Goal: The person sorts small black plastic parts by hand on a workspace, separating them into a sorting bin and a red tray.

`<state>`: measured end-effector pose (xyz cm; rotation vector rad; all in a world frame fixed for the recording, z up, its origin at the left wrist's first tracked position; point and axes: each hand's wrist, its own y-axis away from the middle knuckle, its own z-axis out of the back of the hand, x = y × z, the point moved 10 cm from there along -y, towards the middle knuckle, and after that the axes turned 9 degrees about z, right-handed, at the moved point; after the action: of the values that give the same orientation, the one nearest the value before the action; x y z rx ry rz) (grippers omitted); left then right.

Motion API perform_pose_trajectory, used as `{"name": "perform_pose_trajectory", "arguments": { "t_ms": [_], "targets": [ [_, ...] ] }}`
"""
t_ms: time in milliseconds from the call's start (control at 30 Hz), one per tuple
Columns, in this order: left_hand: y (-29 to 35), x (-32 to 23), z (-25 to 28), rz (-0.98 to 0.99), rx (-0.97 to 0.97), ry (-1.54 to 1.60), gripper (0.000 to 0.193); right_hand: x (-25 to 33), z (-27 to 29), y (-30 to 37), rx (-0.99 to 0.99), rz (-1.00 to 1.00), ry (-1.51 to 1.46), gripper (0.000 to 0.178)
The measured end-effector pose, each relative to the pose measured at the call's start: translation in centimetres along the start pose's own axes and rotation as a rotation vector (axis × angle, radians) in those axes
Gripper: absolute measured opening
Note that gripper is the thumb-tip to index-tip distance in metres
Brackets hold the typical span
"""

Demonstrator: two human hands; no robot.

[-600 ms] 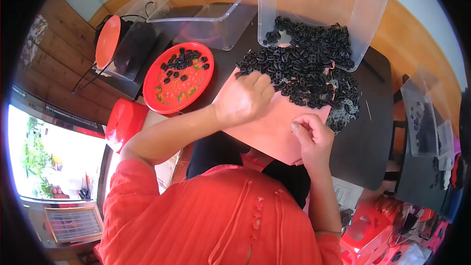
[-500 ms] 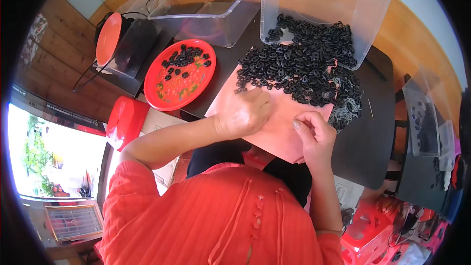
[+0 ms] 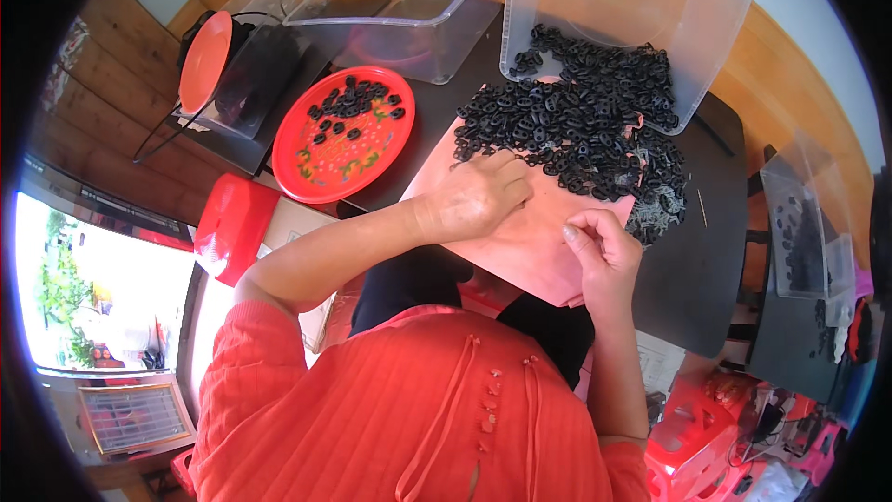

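Left hand [image 3: 478, 200] had slid slightly toward near edge of pink board [image 3: 530, 232], off pile of small black oval parts [image 3: 576, 135]. Red round tray [image 3: 342, 133] sat at table's left edge, few black parts on it. Left hand lay knuckles-up on board, fingers curled, contents hidden. Right hand [image 3: 604, 251] pinched narrow near board's right edge; pinched thing too small to tell. Pile spilled from tipped clear bin [image 3: 632, 9] at far edge.
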<state>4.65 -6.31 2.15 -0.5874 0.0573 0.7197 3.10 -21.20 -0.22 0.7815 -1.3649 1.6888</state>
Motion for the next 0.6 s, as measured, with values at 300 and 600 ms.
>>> {"name": "perform_pose_trajectory", "arguments": {
  "t_ms": [300, 600],
  "targets": [
    [1.4, 2.4, -1.6, 0.85, 0.247, 1.113, 0.012, 3.0, -1.2, -1.0, -0.083, 0.098, -0.22, 0.006],
    [4.2, 0.6, -1.5, 0.92, 0.079, 1.593, 0.016, 2.5, -3.7, -0.2, -0.108, 0.013, -0.337, 0.007]
  ]
}}
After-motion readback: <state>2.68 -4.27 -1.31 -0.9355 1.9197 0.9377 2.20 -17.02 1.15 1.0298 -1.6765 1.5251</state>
